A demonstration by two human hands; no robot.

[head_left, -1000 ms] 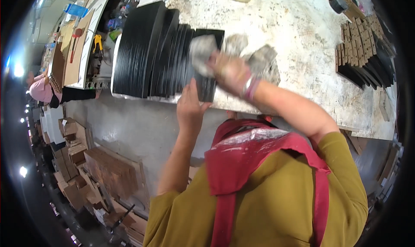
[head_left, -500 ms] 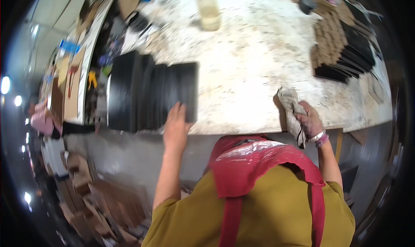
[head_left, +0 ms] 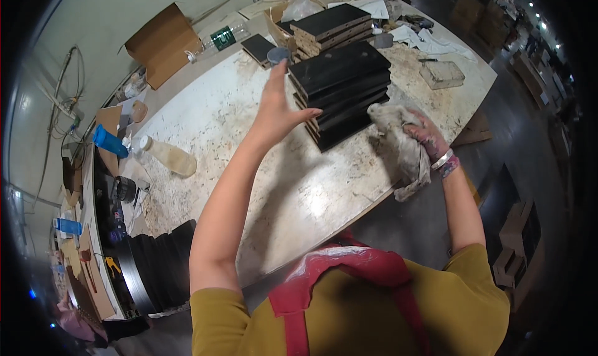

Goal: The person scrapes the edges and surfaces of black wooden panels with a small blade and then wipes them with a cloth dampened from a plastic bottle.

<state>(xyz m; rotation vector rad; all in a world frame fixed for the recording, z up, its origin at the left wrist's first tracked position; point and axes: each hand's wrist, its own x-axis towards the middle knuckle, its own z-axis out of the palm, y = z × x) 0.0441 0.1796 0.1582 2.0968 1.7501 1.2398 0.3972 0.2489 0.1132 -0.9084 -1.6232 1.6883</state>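
A stack of black boards (head_left: 339,75) with brown particleboard edges stands on the white, stained worktable (head_left: 268,194). At its left side is my left hand (head_left: 280,104), its thumb and fingers spread apart with nothing between them; whether it touches the boards I cannot tell. My right hand (head_left: 427,135) grips a crumpled, dirty whitish rag (head_left: 402,144) just right of the stack, near the table's front edge. More black boards (head_left: 156,262) stand in a row at the table's left end, partly hidden by my left arm.
Behind the stack lie more boards (head_left: 330,23) and a grey cup (head_left: 278,56). A bottle of pale liquid (head_left: 168,155) lies at the left. An abrasive-looking block (head_left: 441,74) and white cloths (head_left: 430,41) are on the right. An open cardboard box (head_left: 163,44) stands at the back.
The view has swung right. My left hand has left the row of boards at the left and moved over to the stack on the right. The rag stays in my right hand.
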